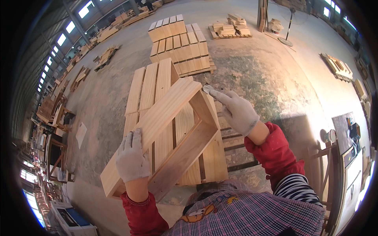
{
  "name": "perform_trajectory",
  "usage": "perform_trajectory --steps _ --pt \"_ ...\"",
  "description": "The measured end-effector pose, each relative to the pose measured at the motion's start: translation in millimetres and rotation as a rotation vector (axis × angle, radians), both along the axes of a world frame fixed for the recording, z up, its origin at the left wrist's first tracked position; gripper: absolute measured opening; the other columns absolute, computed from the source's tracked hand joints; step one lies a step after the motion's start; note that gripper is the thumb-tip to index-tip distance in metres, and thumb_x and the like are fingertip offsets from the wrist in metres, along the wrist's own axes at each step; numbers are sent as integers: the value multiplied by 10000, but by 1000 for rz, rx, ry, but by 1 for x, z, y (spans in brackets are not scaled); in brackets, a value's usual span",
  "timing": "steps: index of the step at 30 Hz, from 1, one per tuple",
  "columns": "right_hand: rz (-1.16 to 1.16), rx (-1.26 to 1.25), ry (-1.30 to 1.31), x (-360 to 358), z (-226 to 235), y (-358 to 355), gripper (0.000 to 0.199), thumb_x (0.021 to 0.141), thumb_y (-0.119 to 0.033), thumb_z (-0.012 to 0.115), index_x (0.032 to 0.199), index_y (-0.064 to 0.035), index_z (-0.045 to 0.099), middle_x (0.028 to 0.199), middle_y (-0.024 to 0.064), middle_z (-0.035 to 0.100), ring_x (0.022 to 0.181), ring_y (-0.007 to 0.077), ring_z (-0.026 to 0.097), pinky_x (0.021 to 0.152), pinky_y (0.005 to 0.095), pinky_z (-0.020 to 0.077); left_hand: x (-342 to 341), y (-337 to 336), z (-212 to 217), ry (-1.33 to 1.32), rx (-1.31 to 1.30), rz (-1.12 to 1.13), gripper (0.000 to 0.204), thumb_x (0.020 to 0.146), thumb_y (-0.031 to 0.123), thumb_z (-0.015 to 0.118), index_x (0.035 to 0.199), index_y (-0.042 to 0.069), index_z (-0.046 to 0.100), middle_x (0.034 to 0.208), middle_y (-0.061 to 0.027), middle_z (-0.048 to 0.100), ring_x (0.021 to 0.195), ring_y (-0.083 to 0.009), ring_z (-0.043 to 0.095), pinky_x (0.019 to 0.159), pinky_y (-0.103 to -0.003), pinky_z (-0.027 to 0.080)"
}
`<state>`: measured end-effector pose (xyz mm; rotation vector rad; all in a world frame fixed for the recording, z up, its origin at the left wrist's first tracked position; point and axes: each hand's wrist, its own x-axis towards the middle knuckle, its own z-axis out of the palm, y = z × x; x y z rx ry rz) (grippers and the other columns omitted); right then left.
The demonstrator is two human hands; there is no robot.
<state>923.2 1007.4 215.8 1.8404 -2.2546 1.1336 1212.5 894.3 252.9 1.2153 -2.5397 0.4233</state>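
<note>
A pale wooden box frame [157, 118] is tilted on top of a stack of slatted wooden boxes [141, 88]. My left hand [133, 159], in a whitish work glove, grips the frame's long near-left board, fingers laid over its face. The gloved right hand [236, 110] is at the frame's far right corner, index finger stretched toward the edge. At its fingertips is a small grey-white bit [206, 89], too small to name; the thumb and curled fingers are mostly hidden.
Beyond stands a taller stack of slatted boxes [181, 45] on a pallet. Loose boards lie on another pallet [230, 27] at the back. A standing fan [289, 29] is far right. Nearer on the right is a workbench [350, 165]; benches [57, 153] line the left.
</note>
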Motion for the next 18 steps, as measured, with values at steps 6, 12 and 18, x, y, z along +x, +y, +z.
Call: perform_trajectory --steps 6,12,18 --pt "47 30 -27 0 8 1 526 773 -33 476 1288 -136 485 1053 179 562 928 373 563 797 416 484 -2 2 0 6 9 3 601 700 60 639 1280 103 486 1220 -140 548 1103 -307 524 926 -382 438" --pt "22 19 45 -4 5 -2 498 780 -87 497 1273 -163 489 932 154 574 819 339 589 726 421 494 -2 3 2 -11 8 11 600 703 61 638 1282 103 486 1219 -147 548 1096 -313 528 919 -386 443" --pt "11 -12 29 -2 -1 -5 479 791 -99 503 1260 -191 501 921 139 578 794 337 594 708 423 497 -3 1 2 -27 -6 11 608 675 59 648 1265 101 507 1197 -140 571 1106 -297 540 932 -364 454"
